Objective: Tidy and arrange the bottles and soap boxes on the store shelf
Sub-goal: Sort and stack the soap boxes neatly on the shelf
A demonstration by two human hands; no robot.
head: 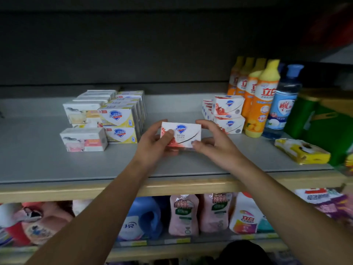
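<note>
The person is holding one red-and-white soap box (181,135) with both hands, above the middle of the grey shelf (47,161). The step in hand seems to be the sorting of the soap boxes by kind: this box is carrying the same red and white print as the red-and-white stack (228,113), which is standing to the right of it, just beside the orange bottles (256,100).

The left hand (152,144) is gripping the left end of the box, with the thumb lying on its front face and the fingers curled behind it. The right hand (212,142) is pinching the right end, fingers over the top edge and thumb under the lower corner. So both hands are closed on the box and neither one is free. The box is tilted a little, its printed face turned up toward the camera, and I cannot tell whether its lower edge is touching the shelf or hanging just over it.

As a judgement, the next move is calling for carrying the box to the right, toward the red-and-white stack, and setting it flat on top or in front, with the label facing out. The yellow soap stack (122,121) is standing left of the held box, near the left hand, and it is not the matching kind. The blue bottle (284,104) is standing right of the orange bottles, well apart from the hands.
</note>
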